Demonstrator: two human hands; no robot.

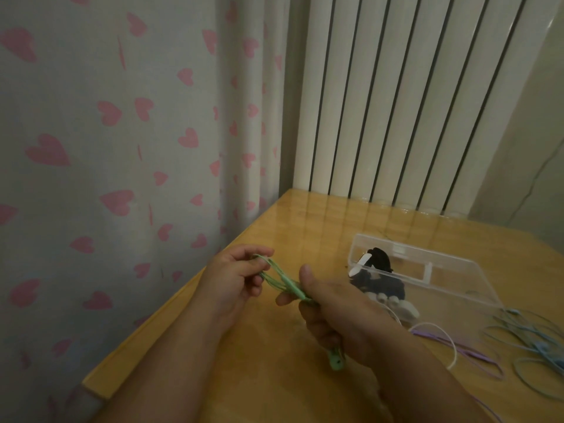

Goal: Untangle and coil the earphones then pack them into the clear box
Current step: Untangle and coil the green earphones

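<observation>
Two grips were held above the counter (320,218): loops of the green earphones (287,280) were pinched by the left grip (235,279), and the gathered strands were clasped by the right grip (335,315). The clear box (433,271) was seen open just beyond, a dark bundle (378,261) inside.

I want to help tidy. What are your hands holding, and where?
Both hold the green earphones. The left hand pinches one end of the cord loops; the right hand grips the other end, with a green piece poking out below it.
</observation>
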